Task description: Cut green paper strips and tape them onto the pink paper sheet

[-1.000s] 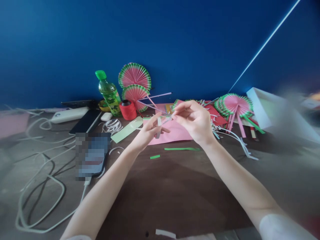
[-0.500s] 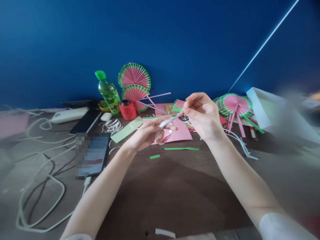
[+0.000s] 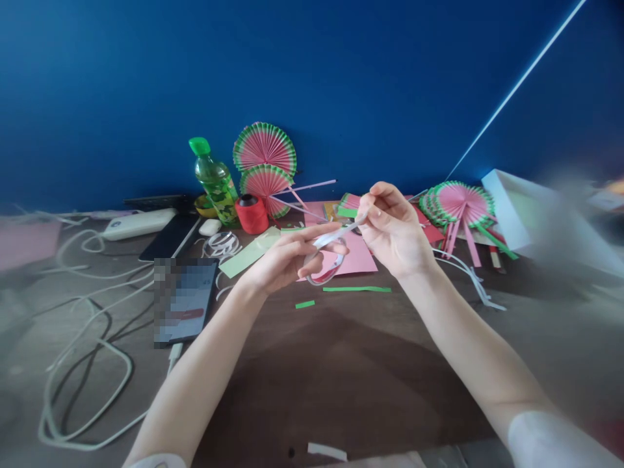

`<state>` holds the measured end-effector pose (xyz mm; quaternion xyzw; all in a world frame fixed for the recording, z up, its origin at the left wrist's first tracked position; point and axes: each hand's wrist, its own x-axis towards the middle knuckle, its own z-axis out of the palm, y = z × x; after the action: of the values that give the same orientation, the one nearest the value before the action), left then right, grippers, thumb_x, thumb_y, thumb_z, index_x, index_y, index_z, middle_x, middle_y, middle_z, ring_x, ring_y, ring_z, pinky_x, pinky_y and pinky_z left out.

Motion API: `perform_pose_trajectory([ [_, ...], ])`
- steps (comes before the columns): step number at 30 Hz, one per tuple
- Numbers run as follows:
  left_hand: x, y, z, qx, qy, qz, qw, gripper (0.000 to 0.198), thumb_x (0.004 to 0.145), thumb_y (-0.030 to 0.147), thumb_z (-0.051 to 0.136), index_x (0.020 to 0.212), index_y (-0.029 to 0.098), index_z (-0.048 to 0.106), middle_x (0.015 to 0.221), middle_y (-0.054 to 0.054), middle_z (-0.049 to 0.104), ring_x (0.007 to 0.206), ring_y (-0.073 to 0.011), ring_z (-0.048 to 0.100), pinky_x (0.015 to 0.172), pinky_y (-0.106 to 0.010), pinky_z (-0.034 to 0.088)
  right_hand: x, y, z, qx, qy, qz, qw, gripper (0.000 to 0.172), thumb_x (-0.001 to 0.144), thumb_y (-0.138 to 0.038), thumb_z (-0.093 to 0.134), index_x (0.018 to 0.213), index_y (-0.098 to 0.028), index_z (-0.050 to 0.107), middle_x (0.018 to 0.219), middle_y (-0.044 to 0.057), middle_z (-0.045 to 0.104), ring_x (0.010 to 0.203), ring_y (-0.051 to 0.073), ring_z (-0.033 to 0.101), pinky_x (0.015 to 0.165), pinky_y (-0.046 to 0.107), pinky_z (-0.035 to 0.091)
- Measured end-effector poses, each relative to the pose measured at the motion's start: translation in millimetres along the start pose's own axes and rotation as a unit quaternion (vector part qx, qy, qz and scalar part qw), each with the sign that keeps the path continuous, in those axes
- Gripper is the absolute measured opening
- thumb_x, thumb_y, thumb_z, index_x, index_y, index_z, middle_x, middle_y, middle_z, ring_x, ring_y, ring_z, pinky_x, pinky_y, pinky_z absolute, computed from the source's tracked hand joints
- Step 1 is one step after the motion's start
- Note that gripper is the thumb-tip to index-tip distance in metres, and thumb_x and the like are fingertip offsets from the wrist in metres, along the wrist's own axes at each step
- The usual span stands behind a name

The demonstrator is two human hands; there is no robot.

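Observation:
My left hand (image 3: 287, 257) is up over the middle of the table, its fingers hooked through a narrow ring that looks like a roll of white tape (image 3: 324, 278). From it a pale strip of tape (image 3: 336, 236) runs up and to the right. My right hand (image 3: 392, 227) pinches the far end of that strip between thumb and fingertips. Beneath both hands lies a sheet of pink paper (image 3: 363, 253), partly covered. Two green paper strips, one long (image 3: 357, 289) and one short (image 3: 305, 304), rest on the table in front.
Pleated pink-and-green paper fans (image 3: 264, 153) lean on the blue wall, with more fans (image 3: 461, 201) at right. A green bottle (image 3: 217, 185) and red thread spool (image 3: 251, 214) stand at back left. A phone (image 3: 188, 305) and looping white cables (image 3: 129, 374) lie left. A white box (image 3: 507, 208) sits right.
My right hand has shifted slightly to the right, still pinching the tape's end. My left hand keeps the roll in nearly the same place. The whole view has moved a little.

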<state>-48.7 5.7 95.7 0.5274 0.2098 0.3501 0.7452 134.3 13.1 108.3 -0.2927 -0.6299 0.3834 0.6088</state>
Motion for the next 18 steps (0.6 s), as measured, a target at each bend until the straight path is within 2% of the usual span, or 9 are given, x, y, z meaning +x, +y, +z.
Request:
perform_pose_trajectory([
  [2,-1,-1,-3.3,0.01,0.002,-0.006,1.0,0.047,0.073,0.014,0.045,0.12,0.015,0.053,0.1,-0.011,0.066,0.038,0.0,0.033,0.04,-0.019,0.031,2,-3,-4,-0.013,0.002,0.01,1.0,0.023,0.078,-0.047,0.053,0.093,-0.03,0.052,0.077,0.0,0.052,0.073,0.015,0.054,0.065,0.034,0.049],
  [5,-2,-1,-14.5,0.052,0.048,-0.017,0.997,0.047,0.072,0.014,0.044,0.117,0.012,0.055,0.096,-0.01,0.066,0.039,-0.0008,0.033,0.04,-0.019,0.031,6,-13,-18,-0.038,0.021,0.015,0.999,0.023,0.082,-0.049,0.047,0.097,-0.032,0.053,0.083,0.002,0.053,0.074,0.016,0.055,0.061,0.034,0.046],
  [7,-3,0,-23.8,0.115,0.097,-0.015,0.988,0.047,0.07,0.014,0.044,0.116,0.011,0.055,0.094,-0.009,0.066,0.04,-0.0019,0.034,0.042,-0.02,0.032,9,-20,-30,-0.048,0.04,0.001,0.998,0.021,0.083,-0.048,0.047,0.096,-0.033,0.053,0.087,0.002,0.053,0.076,0.016,0.056,0.061,0.033,0.046],
  [9,-3,3,-32.5,0.217,0.144,-0.006,0.965,0.047,0.072,0.018,0.044,0.118,0.013,0.053,0.094,-0.009,0.066,0.043,-0.0036,0.04,0.046,-0.021,0.035,11,-22,-37,-0.038,0.034,-0.001,0.999,0.017,0.08,-0.044,0.052,0.092,-0.032,0.054,0.084,0.0,0.053,0.076,0.015,0.056,0.061,0.031,0.045],
  [11,-4,4,-40.2,0.33,0.187,-0.017,0.925,0.049,0.075,0.021,0.044,0.123,0.014,0.047,0.088,-0.007,0.066,0.047,-0.007,0.048,0.052,-0.023,0.038,10,-20,-38,-0.014,0.028,0.023,0.999,0.016,0.076,-0.039,0.059,0.088,-0.03,0.054,0.079,-0.001,0.053,0.072,0.013,0.057,0.06,0.029,0.046],
  [14,-9,2,-53.5,0.478,0.212,-0.088,0.848,0.056,0.071,0.018,0.046,0.127,0.015,0.043,0.071,-0.003,0.065,0.052,-0.0134,0.055,0.059,-0.026,0.04,7,-13,-29,0.003,0.019,0.084,0.996,0.021,0.072,-0.036,0.065,0.087,-0.027,0.053,0.077,-0.002,0.054,0.07,0.011,0.058,0.058,0.026,0.047],
  [16,-13,-1,-64.0,0.565,0.208,-0.138,0.787,0.053,0.067,0.014,0.048,0.12,0.016,0.051,0.067,-0.003,0.064,0.059,-0.0175,0.058,0.064,-0.027,0.04,4,-8,-20,0.01,-0.001,0.115,0.993,0.024,0.07,-0.035,0.066,0.087,-0.024,0.053,0.077,-0.002,0.055,0.071,0.011,0.059,0.057,0.025,0.047],
  [18,-17,-3,-72.8,0.642,0.19,-0.171,0.723,0.044,0.065,0.016,0.052,0.108,0.018,0.059,0.071,-0.005,0.064,0.07,-0.0212,0.059,0.069,-0.029,0.04,2,-4,-14,0.024,-0.024,0.134,0.99,0.026,0.069,-0.033,0.067,0.088,-0.023,0.053,0.078,-0.002,0.055,0.072,0.011,0.06,0.058,0.024,0.047],
])
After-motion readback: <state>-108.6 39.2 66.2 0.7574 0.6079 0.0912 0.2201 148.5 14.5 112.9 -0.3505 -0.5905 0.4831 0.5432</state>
